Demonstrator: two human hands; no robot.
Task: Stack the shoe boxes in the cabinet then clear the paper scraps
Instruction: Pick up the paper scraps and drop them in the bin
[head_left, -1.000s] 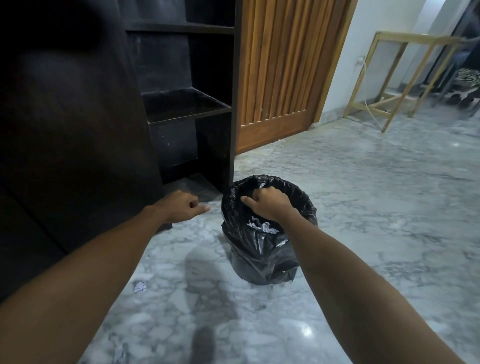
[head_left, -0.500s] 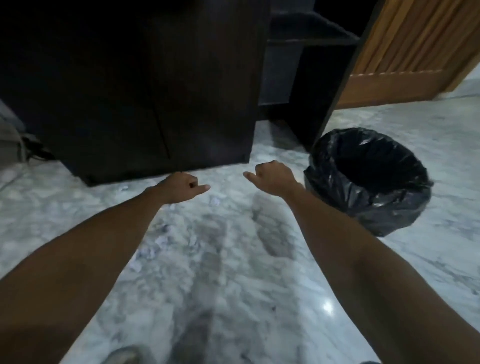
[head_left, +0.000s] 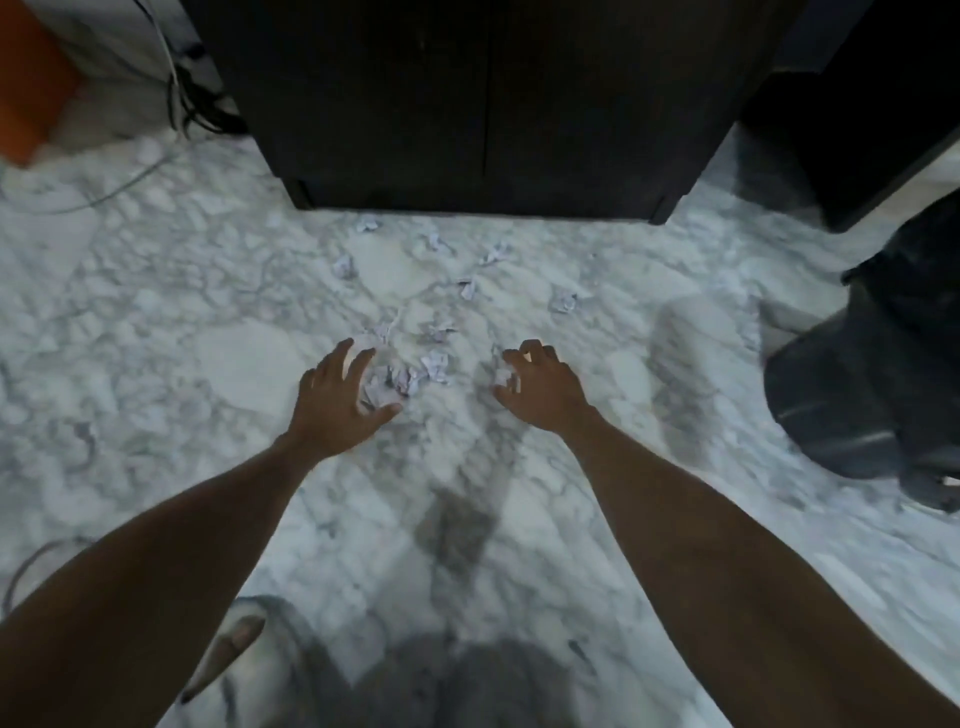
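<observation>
both reaching down over the white-veined marble floor (head_left: 156, 364), left hand (head_left: 337, 402) grip spread beside a small heap of crumpled white paper scraps (head_left: 402, 376), right hand (head_left: 540, 387) grip loosely curled over one scrap, near the dark wooden cabinet (head_left: 488, 104) and black-lined bin (head_left: 862, 384).

Marble floor (head_left: 156, 364): paper scraps (head_left: 405, 374), dark cabinet (head_left: 483, 104), bin (head_left: 872, 374).

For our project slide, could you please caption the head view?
Both hands, left hand and right hand, reach open toward crumpled paper scraps on the marble floor before a dark cabinet.
</observation>
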